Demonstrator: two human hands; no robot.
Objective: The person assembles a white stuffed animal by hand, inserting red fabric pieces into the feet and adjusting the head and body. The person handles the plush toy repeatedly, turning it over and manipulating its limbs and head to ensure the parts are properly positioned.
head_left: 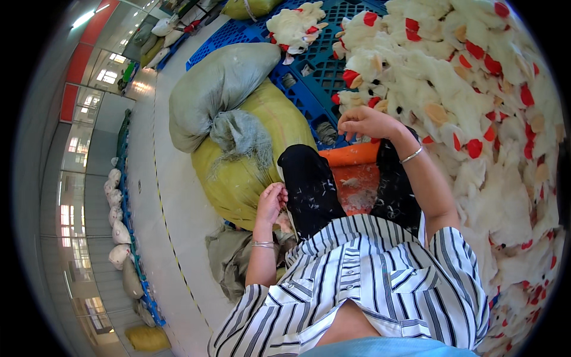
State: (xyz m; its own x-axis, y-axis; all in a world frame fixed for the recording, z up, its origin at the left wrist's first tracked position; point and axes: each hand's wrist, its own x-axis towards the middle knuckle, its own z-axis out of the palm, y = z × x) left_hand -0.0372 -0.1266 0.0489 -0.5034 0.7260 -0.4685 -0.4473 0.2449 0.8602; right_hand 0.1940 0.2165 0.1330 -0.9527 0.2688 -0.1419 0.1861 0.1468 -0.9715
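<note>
My left hand (272, 203) is beside my left knee, next to a big yellow woven sack (232, 190). Its fingers are curled closed, and whatever may be inside them is hidden. A small pinkish-white piece (284, 223) shows just below that hand. Above my right knee hangs my right hand (372, 123), its fingers loosely bent and apart, holding nothing I can see. Close to it rises a large heap of limp white plush toy skins (416, 77) with red and tan parts. Bits of white fluff cling to my black trousers (309, 190).
A grey-green tied sack (220, 89) lies on the yellow one. Blue plastic pallets (303, 101) run under the heap, with a smaller plush cluster (294, 27) farther off. An orange surface (354, 178) shows between my legs. Bundled sacks (119, 232) line the left wall.
</note>
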